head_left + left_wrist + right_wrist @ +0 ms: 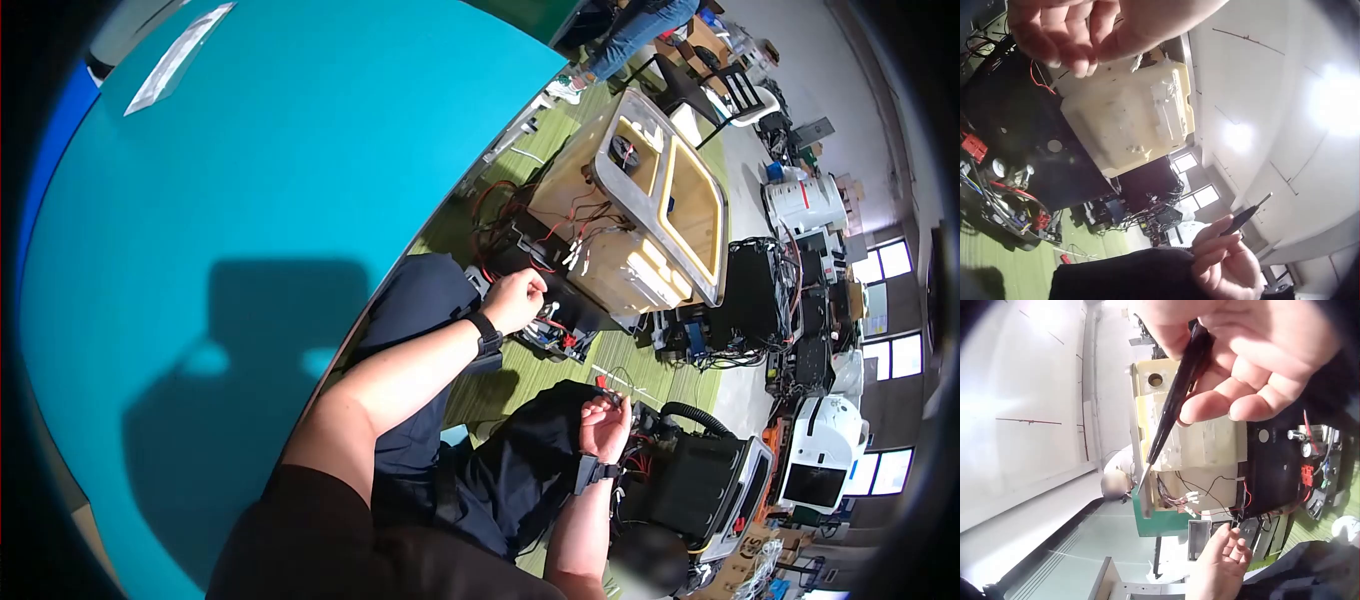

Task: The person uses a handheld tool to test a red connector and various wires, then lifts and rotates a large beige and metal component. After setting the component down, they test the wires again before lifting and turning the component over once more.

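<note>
My right hand grips a slim black screwdriver, its thin metal tip sticking out past the fingers. From the left wrist view, the same screwdriver points up and away over the right hand. My left hand hangs with loosely curled fingers above a black panel, next to a cream plastic housing; nothing shows between its fingers. Thin red wires and white connectors come out of the housing near the left hand. Red connectors and cables sit at the panel's edge.
A teal table stands along the left side. Black equipment with a corrugated hose lies by the right arm. Green carpet shows between the legs. Behind are a chair, a person's leg and stacked machines.
</note>
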### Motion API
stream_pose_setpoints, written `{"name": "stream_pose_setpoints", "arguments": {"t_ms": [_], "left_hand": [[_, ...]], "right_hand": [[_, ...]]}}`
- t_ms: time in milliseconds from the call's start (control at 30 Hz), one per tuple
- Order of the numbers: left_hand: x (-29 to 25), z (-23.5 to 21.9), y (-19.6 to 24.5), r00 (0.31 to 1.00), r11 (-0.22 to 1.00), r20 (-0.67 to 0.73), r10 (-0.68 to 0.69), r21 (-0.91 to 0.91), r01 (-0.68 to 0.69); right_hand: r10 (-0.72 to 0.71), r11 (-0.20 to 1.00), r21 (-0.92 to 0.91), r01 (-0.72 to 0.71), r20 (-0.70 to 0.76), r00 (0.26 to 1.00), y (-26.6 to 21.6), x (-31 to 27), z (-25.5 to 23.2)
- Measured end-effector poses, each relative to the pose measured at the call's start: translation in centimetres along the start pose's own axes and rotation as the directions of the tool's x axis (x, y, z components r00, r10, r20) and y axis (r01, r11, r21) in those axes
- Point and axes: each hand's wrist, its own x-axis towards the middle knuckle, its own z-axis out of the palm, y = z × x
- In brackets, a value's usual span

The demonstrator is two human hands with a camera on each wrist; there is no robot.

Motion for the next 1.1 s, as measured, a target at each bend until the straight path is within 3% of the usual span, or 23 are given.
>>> {"name": "stream_pose_setpoints", "arguments": {"t_ms": [67,133,233,300,500,767,933,1100], "left_hand": [[-0.7,-0.2,0.0,0.984,0.991,0.172,-0.052,0.131,0.029],[-1.6,0.1,-1.1,0.939,0.939,0.342,-0.027,0.331,-0.094],[-3.0,0.2,-1.1,0.813,0.836,0.575,-0.089,0.487,-0.253],[-3.8,-0.1,0.0,0.748,0.771,0.644,-0.159,0.554,-0.314],[-4.3,0.3,-1.6,0.685,0.718,0.696,-0.216,0.589,-0.371],[-4.3,0.6,-3.0,0.7,0.729,0.686,-0.196,0.579,-0.364],[-4.1,-1.1,-1.6,0.676,0.719,0.685,-0.27,0.611,-0.332],[-3.8,-3.0,-1.1,0.738,0.722,0.592,-0.323,0.659,-0.212]], "right_hand": [[-0.005,1.0,-0.004,0.004,-0.023,1.0,-0.2,-0.1,-0.2],[-0.01,1.0,-0.024,0.01,-0.022,1.0,-0.3,-0.2,-0.4],[-0.019,0.999,-0.038,0.019,0.006,1.0,-0.3,-0.4,-0.4],[-0.031,0.999,-0.044,0.031,0.005,1.0,-0.2,-0.5,0.0],[-0.039,0.997,-0.066,0.039,0.002,0.999,0.0,-0.4,-0.2],[-0.049,0.998,-0.049,0.046,-0.054,0.997,0.2,-0.4,0.5],[-0.055,0.997,-0.048,0.055,0.01,0.998,-0.2,-0.9,0.0],[-0.088,0.994,-0.064,0.087,-0.008,0.996,-0.7,-1.3,-1.0]]}}
